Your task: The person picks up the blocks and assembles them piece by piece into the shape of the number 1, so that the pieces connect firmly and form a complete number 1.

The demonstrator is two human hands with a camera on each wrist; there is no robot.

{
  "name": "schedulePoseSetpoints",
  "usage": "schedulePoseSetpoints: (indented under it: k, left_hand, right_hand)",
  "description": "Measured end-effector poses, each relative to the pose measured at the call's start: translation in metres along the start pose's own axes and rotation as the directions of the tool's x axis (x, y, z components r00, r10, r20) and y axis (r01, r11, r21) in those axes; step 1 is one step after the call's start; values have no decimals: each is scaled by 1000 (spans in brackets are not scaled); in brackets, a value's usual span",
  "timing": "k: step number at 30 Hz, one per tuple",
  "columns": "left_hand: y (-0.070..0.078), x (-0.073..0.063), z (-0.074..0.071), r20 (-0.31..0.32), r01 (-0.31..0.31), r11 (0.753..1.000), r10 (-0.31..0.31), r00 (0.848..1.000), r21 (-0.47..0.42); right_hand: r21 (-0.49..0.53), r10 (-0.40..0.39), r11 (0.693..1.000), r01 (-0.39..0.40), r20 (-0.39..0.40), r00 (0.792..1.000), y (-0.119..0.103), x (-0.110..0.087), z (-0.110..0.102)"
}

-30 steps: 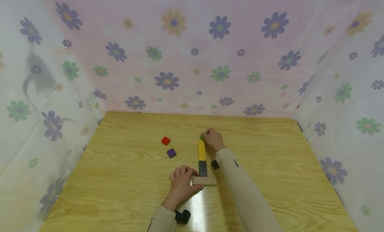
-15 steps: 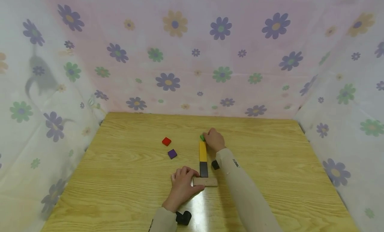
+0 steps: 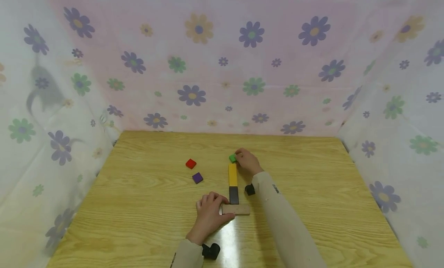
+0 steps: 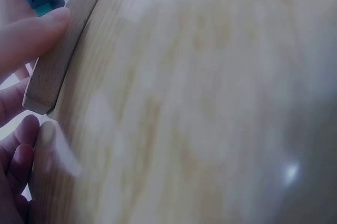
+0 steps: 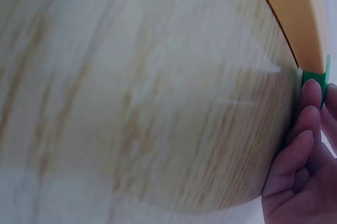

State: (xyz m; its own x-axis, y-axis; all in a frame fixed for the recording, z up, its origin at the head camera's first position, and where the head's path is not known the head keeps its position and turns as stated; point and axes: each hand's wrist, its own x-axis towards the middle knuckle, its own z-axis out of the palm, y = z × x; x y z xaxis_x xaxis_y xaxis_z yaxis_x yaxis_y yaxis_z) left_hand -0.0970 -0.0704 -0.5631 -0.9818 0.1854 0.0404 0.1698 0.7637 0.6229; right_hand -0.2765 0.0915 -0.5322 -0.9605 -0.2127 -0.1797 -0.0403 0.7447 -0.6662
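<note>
Pinching the green block [image 3: 232, 158] near the far end of the yellow block [image 3: 232, 175], the right hand [image 3: 248, 161] could knock the latter askew by pushing sideways, as the left hand [image 3: 209, 211] grips only the wooden block [image 3: 237, 210].

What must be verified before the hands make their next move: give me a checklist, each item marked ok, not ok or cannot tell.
1. Beige wooden rectangular bar steadied: ok, the left hand grips its left end.
2. Black rectangular block in line with the yellow rectangular block: ok, they lie end to end.
3. Green square block held: ok, the right hand pinches it beyond the yellow block's far end.
4. Green block squared to the row: not ok, it looks turned.
5. Green block touching yellow: cannot tell, any gap is too small to judge.
6. Red square block and purple square block clear of the row: ok, both lie apart on its left.
</note>
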Motion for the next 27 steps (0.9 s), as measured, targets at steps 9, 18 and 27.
schedulePoseSetpoints:
  k: [9, 18, 27]
  left_hand:
    - [1, 0, 0, 1, 1, 1000, 0, 1000, -12]
    - [0, 0, 0, -4, -1, 1000, 1, 1000, -8]
    - [-1, 0, 2, -8, -11, 1000, 11, 1000, -13]
  right_hand:
    - [-9, 11, 1000, -11, 12, 1000, -3, -4, 0]
    - [17, -4, 1000, 4, 1, 1000, 0, -3, 2]
    - [43, -10, 999, 10, -8, 1000, 3, -3, 3]
